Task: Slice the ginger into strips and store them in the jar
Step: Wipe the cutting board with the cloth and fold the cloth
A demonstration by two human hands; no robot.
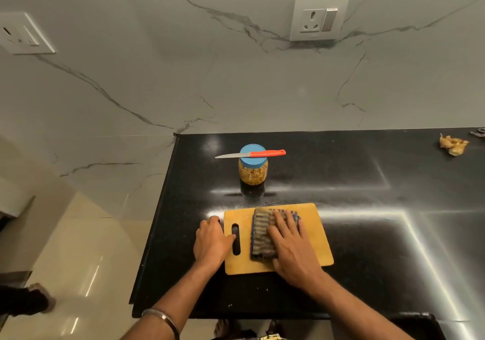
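Head view: a black polished countertop (354,195) runs against a grey veined marble wall (183,64). A wooden cutting board (312,237) lies flat near the front edge, its slotted handle (236,238) to the left. A folded striped cloth (262,234) rests on the board's left-centre portion. The right hand (290,245) lies flat on the cloth, fingers straight and slightly spread, palm pressing down; it grasps nothing. The left hand (211,240) sits at the board's left edge, thumb lying on the board's surface just beside the slot, fingers curled down against the edge; whether they wrap under the board cannot be determined. A metal bangle (162,318) circles the left wrist. Beyond the board, apart from it, stands a clear jar (253,173) with a blue lid (253,160) fitted on; pale yellow ginger strips (252,175) fill it. A knife (252,154) with a red handle lies across the lid, blade pointing left. At the far right of the countertop sits a small heap of ginger peelings (454,145). Two switch-and-socket plates (319,17) are mounted on the wall.
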